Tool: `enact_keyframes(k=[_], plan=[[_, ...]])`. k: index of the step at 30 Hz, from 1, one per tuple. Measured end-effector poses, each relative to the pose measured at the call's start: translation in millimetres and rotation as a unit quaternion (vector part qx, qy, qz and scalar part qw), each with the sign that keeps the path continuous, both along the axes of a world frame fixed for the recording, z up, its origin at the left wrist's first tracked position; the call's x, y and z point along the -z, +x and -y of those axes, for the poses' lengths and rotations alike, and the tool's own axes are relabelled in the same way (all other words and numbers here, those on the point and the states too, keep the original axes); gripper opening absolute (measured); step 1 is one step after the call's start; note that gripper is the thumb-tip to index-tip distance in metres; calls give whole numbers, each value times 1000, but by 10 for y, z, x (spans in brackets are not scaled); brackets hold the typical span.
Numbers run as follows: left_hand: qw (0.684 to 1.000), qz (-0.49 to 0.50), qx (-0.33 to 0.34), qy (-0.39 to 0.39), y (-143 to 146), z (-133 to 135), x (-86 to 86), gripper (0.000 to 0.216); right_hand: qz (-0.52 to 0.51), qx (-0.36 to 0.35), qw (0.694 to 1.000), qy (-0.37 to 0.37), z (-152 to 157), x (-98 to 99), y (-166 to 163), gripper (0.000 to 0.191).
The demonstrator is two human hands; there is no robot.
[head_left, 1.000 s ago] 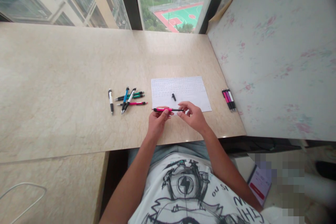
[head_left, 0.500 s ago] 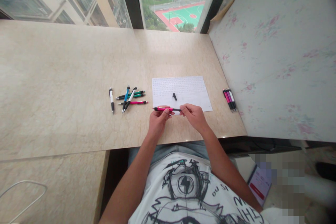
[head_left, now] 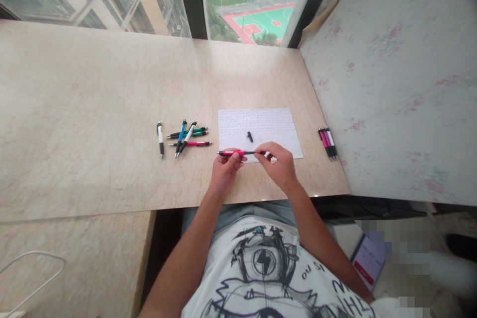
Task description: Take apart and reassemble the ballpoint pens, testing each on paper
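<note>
My left hand (head_left: 225, 169) is closed round the barrel of a pink pen (head_left: 238, 153), held level above the near edge of a written sheet of paper (head_left: 257, 118). The pen's dark end points right. There my right hand (head_left: 276, 161) bends thumb and forefinger round the tip; the exact contact is too small to make out. A small black piece (head_left: 250, 137), perhaps a clip or grip part, lies on the paper just beyond my hands.
Left of the paper lie a crossed pile of pens (head_left: 186, 138) and a single white pen (head_left: 160, 140). Several pens (head_left: 328, 143) stand side by side near the papered wall (head_left: 402, 84). A white cable (head_left: 40, 253) curls on the lower ledge at left.
The thumb and fingers of my right hand have arched, with a gap now showing between them near the pen's tip. My left hand keeps its hold. The view has shifted slightly.
</note>
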State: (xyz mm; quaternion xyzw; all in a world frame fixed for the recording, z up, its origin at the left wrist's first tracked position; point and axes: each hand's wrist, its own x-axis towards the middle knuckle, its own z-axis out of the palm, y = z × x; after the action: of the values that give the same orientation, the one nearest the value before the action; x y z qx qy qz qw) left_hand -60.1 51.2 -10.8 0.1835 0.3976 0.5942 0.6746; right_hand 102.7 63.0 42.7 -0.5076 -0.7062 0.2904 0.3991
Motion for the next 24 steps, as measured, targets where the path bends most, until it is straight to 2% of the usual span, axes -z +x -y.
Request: enact_keyframes(k=[11, 17, 20, 24], plan=[[999, 45, -9, -4, -29, -16, 44, 31, -3, -9, 999, 35, 23, -143, 8, 12], [998, 57, -20, -15, -32, -18, 44, 33, -6, 39, 999, 18, 40, -241, 152, 13], [998, 62, -21, -14, -32, -17, 49, 33, -65, 99, 993, -13, 22, -131, 279, 17], [998, 60, -19, -12, -30, -17, 52, 32, -106, 187, 976, -34, -63, 198, 391, 27]])
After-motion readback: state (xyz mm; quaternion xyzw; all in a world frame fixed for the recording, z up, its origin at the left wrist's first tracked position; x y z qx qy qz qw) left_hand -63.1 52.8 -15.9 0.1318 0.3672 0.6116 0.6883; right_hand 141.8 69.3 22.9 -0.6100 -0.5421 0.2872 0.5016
